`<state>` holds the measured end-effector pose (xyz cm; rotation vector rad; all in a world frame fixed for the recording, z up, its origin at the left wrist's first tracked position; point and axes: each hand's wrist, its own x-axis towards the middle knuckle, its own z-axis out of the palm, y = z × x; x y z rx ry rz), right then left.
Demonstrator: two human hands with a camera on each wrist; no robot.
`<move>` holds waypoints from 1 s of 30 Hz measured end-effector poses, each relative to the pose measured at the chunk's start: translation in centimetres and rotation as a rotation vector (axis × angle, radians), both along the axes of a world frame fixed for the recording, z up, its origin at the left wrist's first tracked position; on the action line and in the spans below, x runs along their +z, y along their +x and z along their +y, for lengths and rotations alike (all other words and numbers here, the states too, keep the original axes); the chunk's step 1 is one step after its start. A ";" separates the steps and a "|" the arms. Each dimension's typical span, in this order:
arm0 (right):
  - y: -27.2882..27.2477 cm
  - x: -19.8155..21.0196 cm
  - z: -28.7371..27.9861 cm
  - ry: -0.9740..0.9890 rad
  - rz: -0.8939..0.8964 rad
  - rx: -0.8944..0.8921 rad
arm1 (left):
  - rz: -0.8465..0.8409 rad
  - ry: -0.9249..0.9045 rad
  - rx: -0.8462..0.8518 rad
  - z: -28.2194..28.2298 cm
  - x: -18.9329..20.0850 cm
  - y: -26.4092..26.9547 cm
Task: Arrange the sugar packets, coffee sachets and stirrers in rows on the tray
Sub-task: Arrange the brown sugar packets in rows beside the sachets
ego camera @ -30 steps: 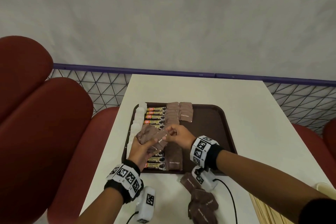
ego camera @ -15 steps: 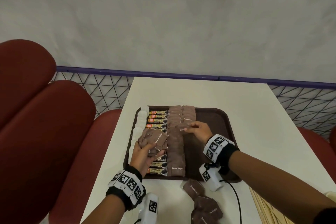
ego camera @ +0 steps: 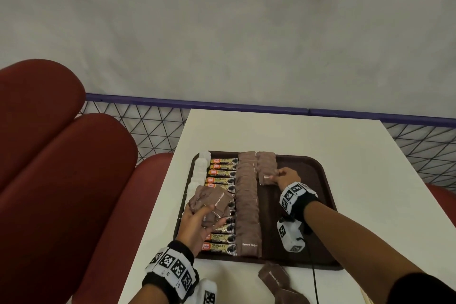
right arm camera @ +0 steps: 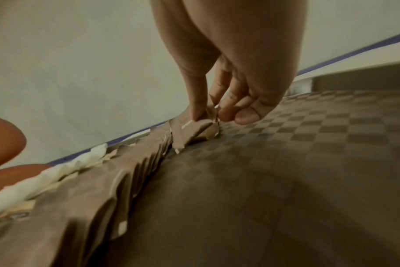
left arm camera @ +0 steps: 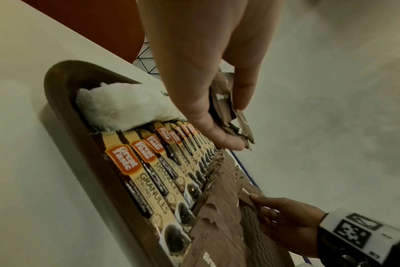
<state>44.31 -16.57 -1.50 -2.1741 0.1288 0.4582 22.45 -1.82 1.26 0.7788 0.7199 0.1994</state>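
Note:
A dark brown tray [ego camera: 318,207] lies on the white table. It holds a column of white packets [ego camera: 200,172], a column of coffee sachets [ego camera: 220,173] and a long row of brown sugar packets [ego camera: 246,207], with a short second row [ego camera: 266,164] beside it. My right hand [ego camera: 283,176] pinches one brown sugar packet [ego camera: 266,179] at the near end of that short row, low on the tray floor [right arm camera: 308,162]. My left hand [ego camera: 197,219] grips a bunch of brown sugar packets [ego camera: 213,202] above the coffee sachets [left arm camera: 153,171].
More loose brown sugar packets [ego camera: 281,284] lie on the table in front of the tray. Red padded seats [ego camera: 61,180] stand to the left, a mesh railing [ego camera: 138,126] behind. The tray's right half is bare.
My right hand took a packet from the left hand's bunch and carried it right and away to the short second row. The left hand stayed put with its bunch.

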 end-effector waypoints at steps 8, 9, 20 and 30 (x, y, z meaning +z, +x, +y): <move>0.6 -1.0 1.1 -0.243 -0.021 0.093 | -0.024 -0.010 0.003 0.3 0.5 -0.1; 0.6 -1.0 1.1 -0.284 -0.033 0.117 | -0.021 -0.008 0.002 0.4 0.5 -0.2; -1.0 0.2 0.4 -0.240 -0.226 0.074 | -0.037 0.022 -0.003 0.1 0.1 -0.2; -5.7 2.9 0.2 0.165 -0.181 0.371 | -0.076 0.093 -0.070 -1.0 0.1 0.2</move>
